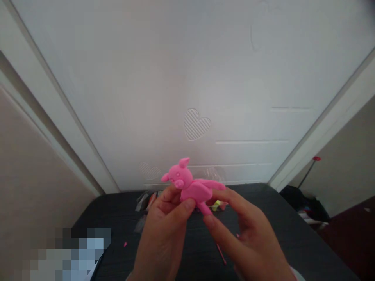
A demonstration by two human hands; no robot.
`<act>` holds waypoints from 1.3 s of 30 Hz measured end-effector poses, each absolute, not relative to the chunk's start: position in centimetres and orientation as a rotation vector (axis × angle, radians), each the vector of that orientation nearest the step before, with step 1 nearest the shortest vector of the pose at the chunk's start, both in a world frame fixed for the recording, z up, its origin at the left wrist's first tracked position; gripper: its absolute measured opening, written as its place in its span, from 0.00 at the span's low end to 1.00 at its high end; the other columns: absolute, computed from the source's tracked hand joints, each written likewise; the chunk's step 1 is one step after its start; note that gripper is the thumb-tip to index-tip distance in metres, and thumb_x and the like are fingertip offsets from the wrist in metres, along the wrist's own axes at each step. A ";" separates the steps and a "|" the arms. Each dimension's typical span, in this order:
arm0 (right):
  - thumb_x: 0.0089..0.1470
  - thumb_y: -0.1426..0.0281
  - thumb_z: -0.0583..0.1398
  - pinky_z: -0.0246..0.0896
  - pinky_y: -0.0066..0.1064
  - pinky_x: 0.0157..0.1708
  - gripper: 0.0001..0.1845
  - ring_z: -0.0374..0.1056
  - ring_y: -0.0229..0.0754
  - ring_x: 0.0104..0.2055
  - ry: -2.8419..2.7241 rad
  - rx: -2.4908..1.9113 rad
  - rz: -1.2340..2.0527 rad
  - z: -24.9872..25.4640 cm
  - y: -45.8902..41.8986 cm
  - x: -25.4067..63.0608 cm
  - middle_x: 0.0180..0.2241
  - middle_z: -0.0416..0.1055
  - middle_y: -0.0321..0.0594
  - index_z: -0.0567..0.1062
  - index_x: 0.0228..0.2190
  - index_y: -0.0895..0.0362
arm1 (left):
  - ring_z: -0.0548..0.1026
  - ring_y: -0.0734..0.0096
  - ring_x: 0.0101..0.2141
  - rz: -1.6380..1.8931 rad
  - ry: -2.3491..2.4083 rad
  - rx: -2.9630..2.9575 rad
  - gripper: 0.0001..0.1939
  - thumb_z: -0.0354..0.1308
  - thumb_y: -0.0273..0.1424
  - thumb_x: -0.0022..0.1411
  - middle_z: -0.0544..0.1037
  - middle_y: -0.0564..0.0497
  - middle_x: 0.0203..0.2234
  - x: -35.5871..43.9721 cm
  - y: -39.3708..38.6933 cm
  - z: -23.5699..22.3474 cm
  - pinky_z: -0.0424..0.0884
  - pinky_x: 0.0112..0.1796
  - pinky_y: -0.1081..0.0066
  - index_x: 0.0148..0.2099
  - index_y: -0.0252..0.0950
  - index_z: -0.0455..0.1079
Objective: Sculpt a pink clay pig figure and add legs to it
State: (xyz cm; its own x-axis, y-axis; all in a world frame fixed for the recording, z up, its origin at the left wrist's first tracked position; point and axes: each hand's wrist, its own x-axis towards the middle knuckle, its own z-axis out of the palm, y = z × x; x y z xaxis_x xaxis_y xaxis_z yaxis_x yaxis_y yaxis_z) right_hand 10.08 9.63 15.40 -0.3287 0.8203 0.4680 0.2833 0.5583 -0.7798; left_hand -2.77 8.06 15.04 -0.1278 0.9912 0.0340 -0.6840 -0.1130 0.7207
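Observation:
A pink clay pig figure [195, 191] is held up above the dark table, its head with two ears tilted to the left. My left hand [164, 226] pinches the lower body, thumb on the near side and fingers behind. On the right, my right hand [246, 230] has its thumb at a pink leg and its index finger under the limb stretching right. A thin pink stick-like tool [221, 253] lies on the table beneath, partly covered by the right hand. Small pink bits [125, 244] lie to the left of the hands.
Behind the hands lie clear wrappers [142, 202] and a yellow-green piece [216, 205] on the dark table [117, 218]. A white door panel [164, 78] with embossed hearts stands at the table's back. A red-tipped rod [316, 159] rises from a dark bin-like thing at right.

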 end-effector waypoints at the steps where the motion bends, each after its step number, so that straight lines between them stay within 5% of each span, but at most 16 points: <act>1: 0.47 0.71 0.59 0.64 0.32 0.40 0.14 0.68 0.41 0.41 -1.873 -0.897 0.724 15.4 9.6 10.0 0.39 0.72 0.36 0.70 0.38 0.50 | 0.74 0.73 0.33 1.594 0.648 0.625 0.09 0.62 0.27 0.47 0.77 0.53 0.28 -2.6 8.1 15.0 0.70 0.40 0.73 0.35 0.38 0.73; 14: 0.47 0.73 0.58 0.63 0.23 0.26 0.06 0.69 0.34 0.31 -1.869 -0.971 0.645 14.9 10.3 9.2 0.28 0.72 0.31 0.70 0.30 0.52 | 0.74 0.68 0.38 1.561 0.671 0.597 0.08 0.61 0.28 0.48 0.78 0.52 0.31 -2.8 8.8 14.1 0.68 0.46 0.66 0.35 0.39 0.74; 39: 0.46 0.72 0.60 0.63 0.24 0.25 0.10 0.67 0.33 0.25 -1.820 -1.008 0.603 14.8 10.3 8.9 0.26 0.73 0.27 0.72 0.32 0.48 | 0.75 0.67 0.33 1.507 0.757 0.640 0.06 0.61 0.28 0.47 0.77 0.54 0.29 -2.7 9.0 13.6 0.72 0.41 0.65 0.31 0.39 0.73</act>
